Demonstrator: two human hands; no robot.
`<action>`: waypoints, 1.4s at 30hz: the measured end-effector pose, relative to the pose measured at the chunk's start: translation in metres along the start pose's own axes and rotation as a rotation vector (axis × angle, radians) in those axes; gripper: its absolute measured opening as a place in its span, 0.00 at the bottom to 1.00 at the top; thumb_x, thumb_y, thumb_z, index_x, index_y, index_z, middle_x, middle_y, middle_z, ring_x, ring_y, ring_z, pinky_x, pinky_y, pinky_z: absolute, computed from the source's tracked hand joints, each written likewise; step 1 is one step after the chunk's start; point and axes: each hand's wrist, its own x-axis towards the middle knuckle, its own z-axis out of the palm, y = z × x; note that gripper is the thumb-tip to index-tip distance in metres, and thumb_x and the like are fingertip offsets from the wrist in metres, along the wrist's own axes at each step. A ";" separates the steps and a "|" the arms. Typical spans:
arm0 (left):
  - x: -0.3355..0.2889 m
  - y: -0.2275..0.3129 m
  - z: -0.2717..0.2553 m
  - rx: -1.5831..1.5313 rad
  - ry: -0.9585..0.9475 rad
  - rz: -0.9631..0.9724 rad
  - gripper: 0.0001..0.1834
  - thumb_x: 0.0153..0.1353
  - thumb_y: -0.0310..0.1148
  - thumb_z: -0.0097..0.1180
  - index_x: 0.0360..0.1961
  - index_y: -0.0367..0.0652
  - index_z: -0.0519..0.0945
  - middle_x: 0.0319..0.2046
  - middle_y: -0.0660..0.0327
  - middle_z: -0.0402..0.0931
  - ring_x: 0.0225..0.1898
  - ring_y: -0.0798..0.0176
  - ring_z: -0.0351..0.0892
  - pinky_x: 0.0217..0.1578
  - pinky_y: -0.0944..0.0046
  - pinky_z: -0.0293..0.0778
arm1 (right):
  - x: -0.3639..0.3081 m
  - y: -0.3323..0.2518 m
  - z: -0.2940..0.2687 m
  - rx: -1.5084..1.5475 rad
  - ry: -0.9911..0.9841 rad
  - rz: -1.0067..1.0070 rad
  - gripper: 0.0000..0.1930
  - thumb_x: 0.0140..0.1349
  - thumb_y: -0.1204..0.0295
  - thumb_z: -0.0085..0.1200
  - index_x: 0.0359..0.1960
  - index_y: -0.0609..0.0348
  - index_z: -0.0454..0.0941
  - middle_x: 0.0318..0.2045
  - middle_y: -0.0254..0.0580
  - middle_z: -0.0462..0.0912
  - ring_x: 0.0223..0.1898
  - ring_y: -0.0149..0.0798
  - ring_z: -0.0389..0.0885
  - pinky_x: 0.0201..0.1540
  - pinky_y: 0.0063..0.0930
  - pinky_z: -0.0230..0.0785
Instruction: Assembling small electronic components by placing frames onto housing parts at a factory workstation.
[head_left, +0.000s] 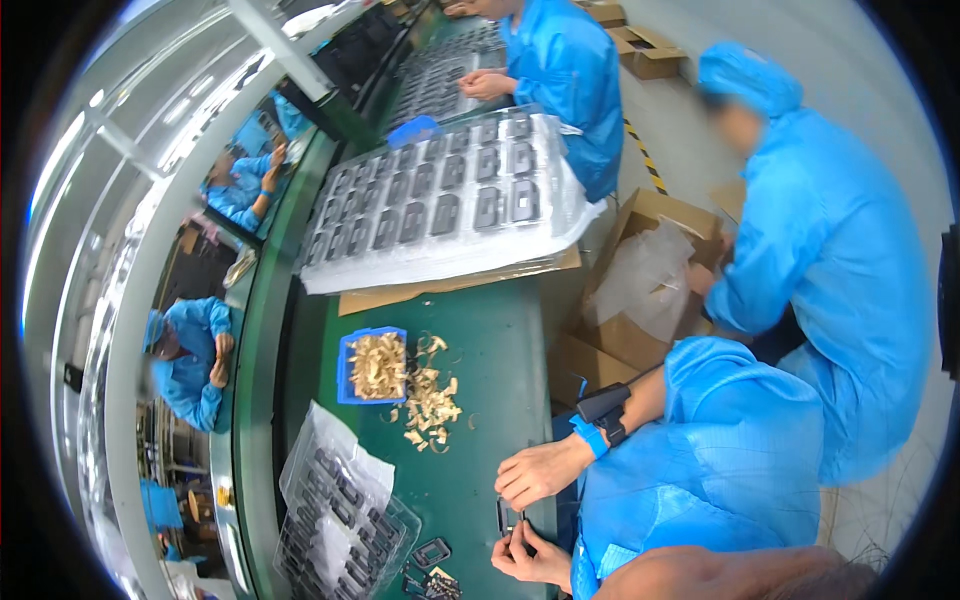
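Note:
Over the table's near right edge, my right hand (545, 470) has its fingers bent down onto a small dark rectangular frame-like part (503, 516). A dark wrist device and a blue band sit on that wrist. Just below it in the view, my left hand (530, 556) pinches the lower end of the same part. Fingers cover much of the part, so its details are hidden. On the table beside my left hand lie a black frame (432, 551) and several small black pieces (440, 585). A clear tray (400, 530) of black parts rests farther left.
A blue bin (345, 372) holds curled tan strips, with more strips (432, 408) scattered on the green table (480, 330). Stacked trays of dark parts (420, 215) stand beyond. Co-workers in blue (830, 230) sit nearby, one at an open carton (650, 205). More people work across the line.

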 end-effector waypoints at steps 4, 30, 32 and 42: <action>-0.002 0.003 -0.006 0.031 -0.002 -0.083 0.08 0.49 0.24 0.73 0.27 0.35 0.83 0.33 0.56 0.70 0.36 0.54 0.74 0.33 0.54 0.74 | -0.002 -0.005 -0.001 0.023 0.025 0.046 0.07 0.61 0.70 0.59 0.29 0.57 0.74 0.31 0.38 0.74 0.42 0.44 0.76 0.45 0.39 0.69; 0.005 0.010 -0.003 -0.097 0.039 -0.260 0.10 0.47 0.26 0.76 0.32 0.44 0.87 0.41 0.58 0.76 0.36 0.57 0.74 0.38 0.59 0.72 | 0.023 -0.007 -0.030 -0.048 -0.282 0.131 0.08 0.51 0.72 0.58 0.35 0.53 0.83 0.36 0.34 0.79 0.46 0.39 0.80 0.44 0.32 0.72; 0.007 0.011 -0.007 -0.008 -0.004 -0.204 0.10 0.48 0.28 0.74 0.34 0.48 0.88 0.41 0.62 0.76 0.34 0.59 0.71 0.37 0.60 0.67 | 0.022 -0.006 -0.022 -0.002 -0.298 0.123 0.10 0.50 0.73 0.58 0.36 0.52 0.84 0.36 0.33 0.79 0.46 0.38 0.79 0.43 0.31 0.71; 0.006 0.016 -0.015 0.015 -0.017 -0.217 0.13 0.46 0.28 0.76 0.35 0.46 0.89 0.41 0.59 0.75 0.32 0.61 0.70 0.33 0.61 0.69 | 0.026 0.000 -0.030 -0.002 -0.340 0.140 0.11 0.49 0.72 0.63 0.37 0.50 0.86 0.36 0.33 0.79 0.46 0.39 0.78 0.46 0.36 0.70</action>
